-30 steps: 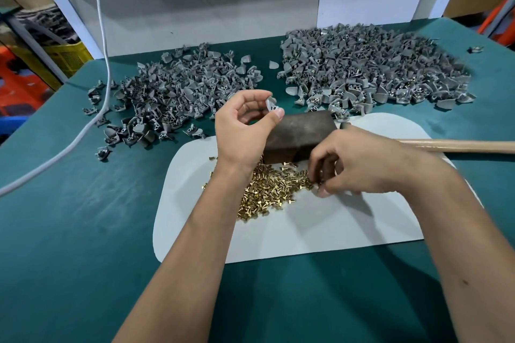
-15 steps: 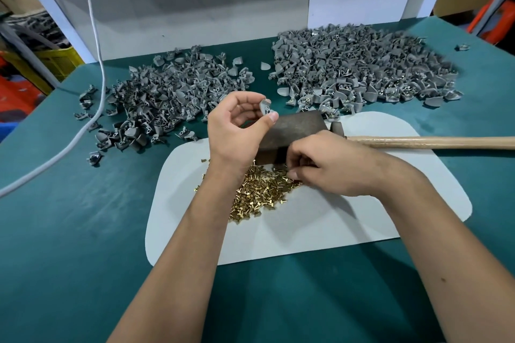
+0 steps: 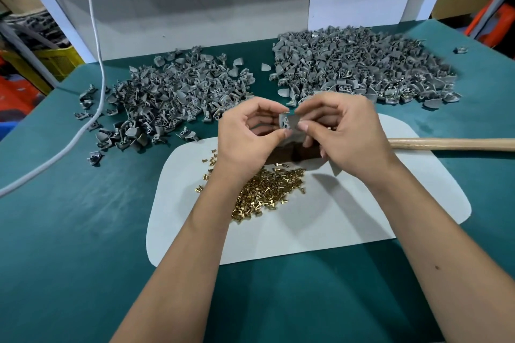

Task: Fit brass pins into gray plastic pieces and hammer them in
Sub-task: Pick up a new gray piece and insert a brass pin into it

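My left hand (image 3: 248,135) pinches a small gray plastic piece (image 3: 287,121) between thumb and fingers, raised above the hammer head. My right hand (image 3: 338,127) meets it from the right, its thumb and forefinger pinched at the piece; any brass pin in those fingers is hidden. A heap of brass pins (image 3: 267,191) lies on the white mat (image 3: 348,220) just below my hands. The hammer lies across the mat, its dark head (image 3: 287,154) mostly behind my hands and its wooden handle (image 3: 451,144) pointing right.
Two heaps of gray pieces lie on the green table: one at the back left (image 3: 172,100), a larger one at the back right (image 3: 359,64) with brass showing in some. A white cable (image 3: 92,36) hangs down at the left. A white panel stands behind.
My right hand has lifted off the brass pin heap and come up to the gray piece in my left hand. The left hand has stayed raised with the piece.
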Motion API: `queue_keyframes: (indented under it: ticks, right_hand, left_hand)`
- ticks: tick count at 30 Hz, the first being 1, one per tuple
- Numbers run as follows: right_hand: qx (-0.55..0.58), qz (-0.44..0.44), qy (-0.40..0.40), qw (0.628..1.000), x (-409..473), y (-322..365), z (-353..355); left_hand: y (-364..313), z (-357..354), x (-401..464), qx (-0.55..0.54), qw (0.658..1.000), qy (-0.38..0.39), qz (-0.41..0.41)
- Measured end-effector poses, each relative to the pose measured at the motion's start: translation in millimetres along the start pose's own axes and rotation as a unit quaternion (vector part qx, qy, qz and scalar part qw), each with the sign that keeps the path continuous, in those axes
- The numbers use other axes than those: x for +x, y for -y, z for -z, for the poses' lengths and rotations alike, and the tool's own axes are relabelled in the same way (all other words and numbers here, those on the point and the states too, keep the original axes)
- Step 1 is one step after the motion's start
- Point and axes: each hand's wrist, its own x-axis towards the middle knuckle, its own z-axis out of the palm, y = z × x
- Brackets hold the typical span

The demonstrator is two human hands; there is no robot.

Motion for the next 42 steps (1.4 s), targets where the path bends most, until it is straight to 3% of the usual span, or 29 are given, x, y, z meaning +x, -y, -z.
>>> queue_keyframes:
  ticks: [8, 16, 30, 38, 42]
  right_hand:
    - [-0.077, 0.07, -0.024, 0.994, -2.1, 2.2, -4.2]
    - [-0.074, 0.05, -0.027, 0.996, -2.0, 3.0, -5.4]
    - [-0.077, -0.009, -0.075, 0.994, 0.4, 2.9, -14.7]
    - [-0.081, 0.071, -0.058, 0.993, -1.0, -1.2, -12.0]
    - [-0.147, 0.129, -0.065, 0.979, -1.0, -3.9, -7.8]
  left_hand:
    - [-2.1, -6.4, -2.9, 0.024, 1.0, 0.017, 0.002]
    - [-3.5, -8.3, -3.9, 0.029, 0.999, 0.014, -0.009]
    - [-0.5, -13.4, -7.1, 0.164, 0.982, 0.002, -0.097]
    - [1.7, -11.8, -4.4, 0.046, 0.998, -0.035, -0.017]
    - [0.2, -8.5, -3.8, 0.035, 0.999, -0.026, -0.017]
